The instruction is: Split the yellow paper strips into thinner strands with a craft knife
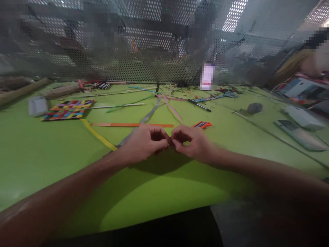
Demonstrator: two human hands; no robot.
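Both hands (171, 142) pinch something hidden

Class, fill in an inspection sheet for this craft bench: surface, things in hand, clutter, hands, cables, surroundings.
Surface: green table, bare in front.
Things in hand: something small pinched between both hands, too hidden to identify; grey strip runs from under the left hand.
Clutter: orange strip, yellow strip, woven mat, pen, phone.
Hands: left hand and right hand, fingertips meeting.
Cables: thin wires far right, blurred.
Surroundings: perforated metal screen behind the table.
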